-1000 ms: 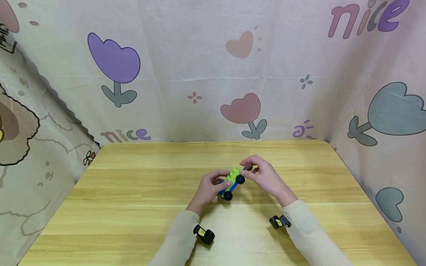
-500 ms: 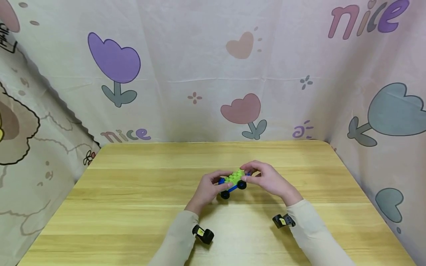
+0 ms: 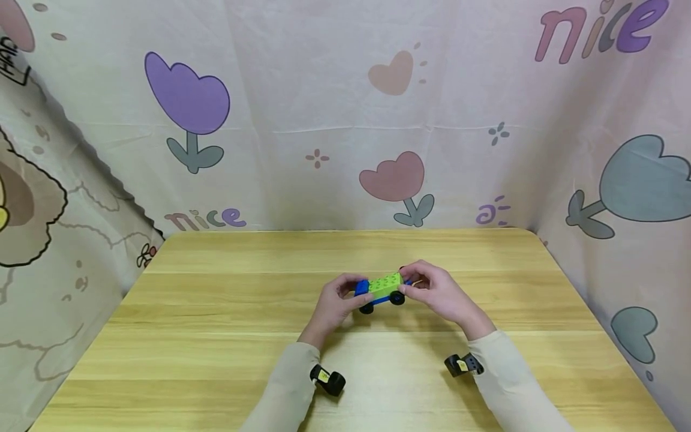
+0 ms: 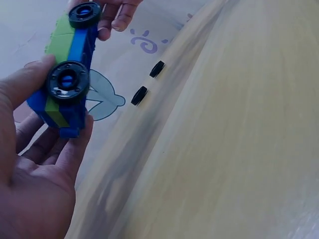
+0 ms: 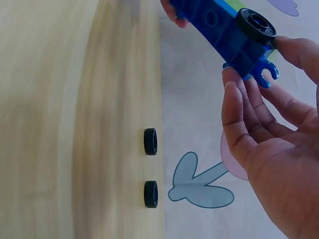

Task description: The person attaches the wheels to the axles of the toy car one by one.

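Observation:
A small toy car (image 3: pixel 385 283), made of a green studded brick on a blue base with black wheels, is held between both hands in the head view. My left hand (image 3: pixel 332 303) grips its left end, thumb on the near side and fingers behind. At its right end, my right hand (image 3: pixel 445 297) pinches it between thumb and fingertips. The left wrist view shows two wheels (image 4: pixel 68 81) on one side. In the right wrist view, the blue underside (image 5: pixel 214 30) and a blue hook (image 5: pixel 265 72) at the end are visible.
Two separate black wheels (image 5: pixel 150 142) stand near the far edge in the wrist views; in the head view the right hand mostly hides them. The wooden table (image 3: pixel 216 312) ends at a patterned cloth (image 3: pixel 302 90). Black wrist cameras (image 3: pixel 463 364) sit on both sleeves.
The toy car has turned from a steep slant to nearly level, its studded green top now facing the camera. My right hand shifted slightly right and down; both hands keep hold.

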The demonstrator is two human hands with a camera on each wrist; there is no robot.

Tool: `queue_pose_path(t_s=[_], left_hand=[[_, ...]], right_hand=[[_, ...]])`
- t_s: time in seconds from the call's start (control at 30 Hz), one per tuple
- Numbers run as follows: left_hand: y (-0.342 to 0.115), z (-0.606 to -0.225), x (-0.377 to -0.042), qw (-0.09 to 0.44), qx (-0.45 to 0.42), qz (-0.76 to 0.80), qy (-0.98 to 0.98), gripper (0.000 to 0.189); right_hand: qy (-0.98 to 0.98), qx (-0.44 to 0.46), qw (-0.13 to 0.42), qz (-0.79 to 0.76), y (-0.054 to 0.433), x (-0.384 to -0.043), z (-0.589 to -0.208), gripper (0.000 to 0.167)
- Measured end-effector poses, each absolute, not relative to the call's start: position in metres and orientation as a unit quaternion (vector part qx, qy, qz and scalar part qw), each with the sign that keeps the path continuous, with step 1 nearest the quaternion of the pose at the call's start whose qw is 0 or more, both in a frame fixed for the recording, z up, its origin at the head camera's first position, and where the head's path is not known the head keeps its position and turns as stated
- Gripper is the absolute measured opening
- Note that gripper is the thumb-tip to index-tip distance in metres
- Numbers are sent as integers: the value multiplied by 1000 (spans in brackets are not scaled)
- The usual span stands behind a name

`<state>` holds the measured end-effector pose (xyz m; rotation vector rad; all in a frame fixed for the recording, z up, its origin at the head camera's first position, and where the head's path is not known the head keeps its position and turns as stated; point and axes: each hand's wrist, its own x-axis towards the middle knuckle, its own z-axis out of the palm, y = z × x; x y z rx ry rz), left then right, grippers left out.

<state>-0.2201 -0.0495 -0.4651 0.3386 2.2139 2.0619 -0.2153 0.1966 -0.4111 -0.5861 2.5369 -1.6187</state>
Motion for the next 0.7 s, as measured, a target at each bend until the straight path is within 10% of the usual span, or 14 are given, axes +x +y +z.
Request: queue_pose_path(t_s=[0.7], left_hand=[[-52, -466, -219, 77, 74, 717, 689, 48]], right_hand=[[814, -163, 65, -553, 195, -213, -418, 29]])
